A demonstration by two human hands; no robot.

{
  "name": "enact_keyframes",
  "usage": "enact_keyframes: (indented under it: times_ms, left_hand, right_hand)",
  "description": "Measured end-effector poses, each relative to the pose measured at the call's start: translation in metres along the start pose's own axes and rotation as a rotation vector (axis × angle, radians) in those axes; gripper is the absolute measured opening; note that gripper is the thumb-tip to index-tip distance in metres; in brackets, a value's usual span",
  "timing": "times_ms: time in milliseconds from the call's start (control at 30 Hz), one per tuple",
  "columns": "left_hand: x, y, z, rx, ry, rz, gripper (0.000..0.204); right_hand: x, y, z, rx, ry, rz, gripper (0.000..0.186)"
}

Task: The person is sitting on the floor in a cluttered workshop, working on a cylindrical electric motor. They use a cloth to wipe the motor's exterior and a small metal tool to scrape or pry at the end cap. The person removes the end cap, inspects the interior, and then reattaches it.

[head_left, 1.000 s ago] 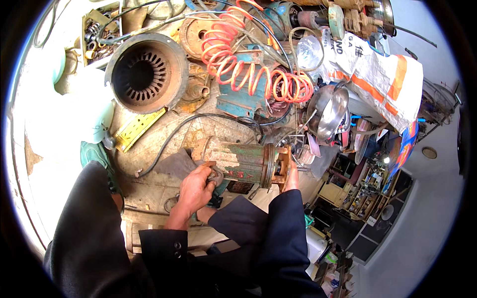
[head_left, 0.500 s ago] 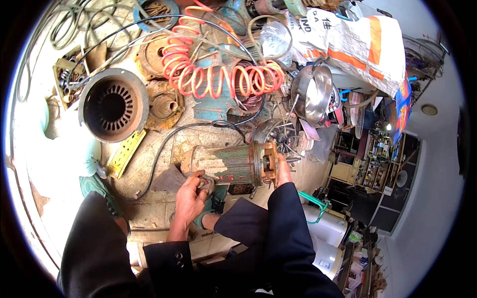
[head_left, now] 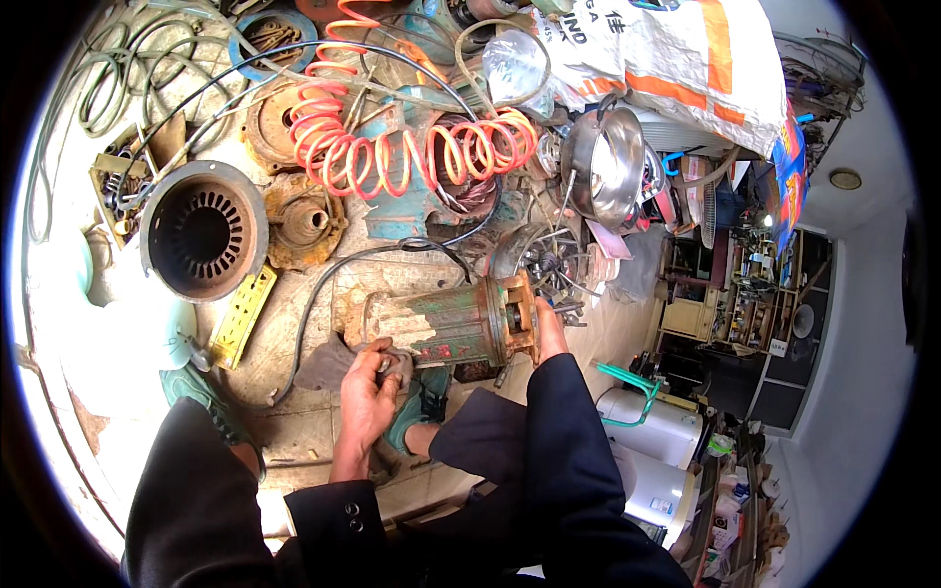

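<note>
In front of me an old electric motor [head_left: 456, 328] lies on its side, its ribbed green paint peeling and its ends rusty. My left hand [head_left: 371, 392] is closed on a grey rag [head_left: 328, 365] and presses it to the motor's lower left end. At the other end, my right hand [head_left: 551, 331] is wrapped round the rusty open bracket, its fingers partly hidden behind it. Beyond the motor runs a black cable [head_left: 319, 304] across the tiles.
A round cast housing [head_left: 157, 235], a rusty end cover [head_left: 306, 220] and a yellow power strip [head_left: 242, 318] lie to the left. Orange coiled hose [head_left: 368, 167] drapes over a blue machine part [head_left: 394, 220]. A steel bowl [head_left: 616, 171] and white sack [head_left: 686, 69] stand right.
The view has shifted slightly, so the things around sit a little lower and further left. Both hands keep their places on the motor, with the rag still under the left one.
</note>
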State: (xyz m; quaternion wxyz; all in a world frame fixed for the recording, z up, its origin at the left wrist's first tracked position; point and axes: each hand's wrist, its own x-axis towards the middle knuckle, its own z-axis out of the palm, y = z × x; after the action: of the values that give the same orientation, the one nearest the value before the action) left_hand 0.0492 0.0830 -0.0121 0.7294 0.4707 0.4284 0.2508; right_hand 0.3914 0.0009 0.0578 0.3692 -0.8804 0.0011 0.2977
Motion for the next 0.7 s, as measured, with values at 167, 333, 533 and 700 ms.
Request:
enact_keyframes:
  times_ms: [167, 333, 533, 700]
  left_hand:
    - [0.001, 0.004, -0.001, -0.029, 0.007, -0.058, 0.021]
    - [0.001, 0.004, 0.000, -0.032, 0.007, -0.065, 0.020]
    - [0.001, 0.003, 0.000, -0.037, 0.008, -0.063, 0.020]
    - [0.002, 0.001, 0.000, -0.048, -0.003, -0.063, 0.022]
  right_hand:
    - [0.004, 0.002, 0.000, -0.007, -0.009, 0.011, 0.047]
    - [0.012, 0.003, -0.001, -0.030, -0.032, 0.031, 0.047]
    - [-0.001, -0.012, 0.007, -0.026, -0.027, 0.101, 0.045]
    - [-0.035, -0.045, 0.038, 0.006, 0.070, 0.140, 0.057]
